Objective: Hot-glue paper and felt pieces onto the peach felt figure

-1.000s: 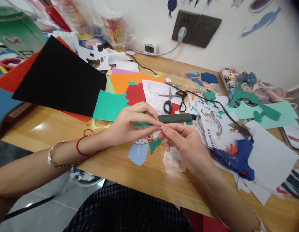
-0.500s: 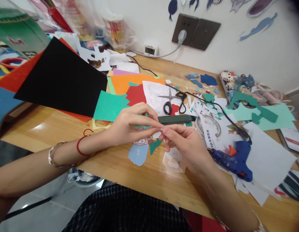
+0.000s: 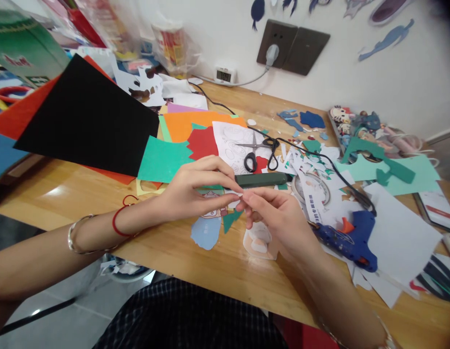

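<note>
My left hand (image 3: pixel 190 191) and my right hand (image 3: pixel 279 220) meet fingertip to fingertip over the wooden table (image 3: pixel 195 257), both pinched on a small green and white paper piece (image 3: pixel 230 194). Under the hands lie a cartoon paper cutout (image 3: pixel 207 228) with a blue lower part and a small green triangle scrap (image 3: pixel 232 219). A dark green pen-like tool (image 3: pixel 261 180) lies just behind my fingers. A red string and a silver bangle circle my left wrist.
Black scissors (image 3: pixel 259 154) rest on a printed sheet. A blue glue gun (image 3: pixel 350 237) lies at right, its black cord running back to the wall socket (image 3: pixel 273 48). Black (image 3: pixel 90 116), green, red and orange paper sheets spread at left. Paper scraps and white sheets cover the right side.
Both hands stay pinched together at the same spot; the fingers shifted slightly on the small paper piece. The view drifted a little.
</note>
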### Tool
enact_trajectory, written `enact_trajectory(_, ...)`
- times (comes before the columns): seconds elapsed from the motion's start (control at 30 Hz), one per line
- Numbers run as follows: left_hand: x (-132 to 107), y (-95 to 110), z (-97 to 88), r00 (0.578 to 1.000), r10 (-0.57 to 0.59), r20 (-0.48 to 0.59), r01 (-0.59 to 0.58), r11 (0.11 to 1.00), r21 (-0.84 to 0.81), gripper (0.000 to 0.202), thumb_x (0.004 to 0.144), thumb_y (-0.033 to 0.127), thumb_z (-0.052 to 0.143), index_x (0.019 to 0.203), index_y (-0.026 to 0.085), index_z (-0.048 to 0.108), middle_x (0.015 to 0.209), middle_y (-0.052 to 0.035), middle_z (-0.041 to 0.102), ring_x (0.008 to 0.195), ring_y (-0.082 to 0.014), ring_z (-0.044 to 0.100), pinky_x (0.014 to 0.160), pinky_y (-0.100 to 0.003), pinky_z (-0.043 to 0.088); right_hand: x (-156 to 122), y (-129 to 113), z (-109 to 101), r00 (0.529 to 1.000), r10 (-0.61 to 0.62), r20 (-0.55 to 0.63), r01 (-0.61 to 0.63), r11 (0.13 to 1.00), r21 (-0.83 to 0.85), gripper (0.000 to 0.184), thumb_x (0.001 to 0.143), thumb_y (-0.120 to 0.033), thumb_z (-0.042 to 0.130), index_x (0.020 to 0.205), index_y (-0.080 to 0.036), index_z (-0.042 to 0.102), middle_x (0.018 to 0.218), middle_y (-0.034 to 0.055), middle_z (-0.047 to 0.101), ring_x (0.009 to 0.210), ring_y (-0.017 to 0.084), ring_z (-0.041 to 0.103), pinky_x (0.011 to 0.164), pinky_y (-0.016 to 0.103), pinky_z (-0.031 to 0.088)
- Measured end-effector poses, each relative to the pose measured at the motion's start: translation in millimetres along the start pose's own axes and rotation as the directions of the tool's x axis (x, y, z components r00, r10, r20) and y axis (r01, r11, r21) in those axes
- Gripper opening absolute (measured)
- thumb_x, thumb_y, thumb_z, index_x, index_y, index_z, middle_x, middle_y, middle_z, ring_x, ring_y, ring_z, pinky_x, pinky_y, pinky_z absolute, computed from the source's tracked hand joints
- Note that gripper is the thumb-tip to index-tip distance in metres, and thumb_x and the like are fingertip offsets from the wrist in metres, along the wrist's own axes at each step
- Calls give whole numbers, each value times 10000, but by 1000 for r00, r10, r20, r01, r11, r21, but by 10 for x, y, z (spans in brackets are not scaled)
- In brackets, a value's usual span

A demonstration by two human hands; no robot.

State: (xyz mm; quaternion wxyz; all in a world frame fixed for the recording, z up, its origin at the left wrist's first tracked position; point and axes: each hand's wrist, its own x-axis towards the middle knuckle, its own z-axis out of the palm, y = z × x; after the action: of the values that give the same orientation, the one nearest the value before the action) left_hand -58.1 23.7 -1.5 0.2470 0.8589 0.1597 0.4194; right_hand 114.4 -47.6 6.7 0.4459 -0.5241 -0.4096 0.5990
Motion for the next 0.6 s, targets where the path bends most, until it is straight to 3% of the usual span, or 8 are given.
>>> enact_trajectory(0.6,-3,-15,3,1000,28,5,-28,999,-27,120,757,141,675,871,167,700,799,-67,629,743,-139,585,641,-247,485,-6,-6,-5,999,-39,4,40,997,-66,89,756,-263,644,749,-180,677,649,-30,676,459,48,566,475,175,481)
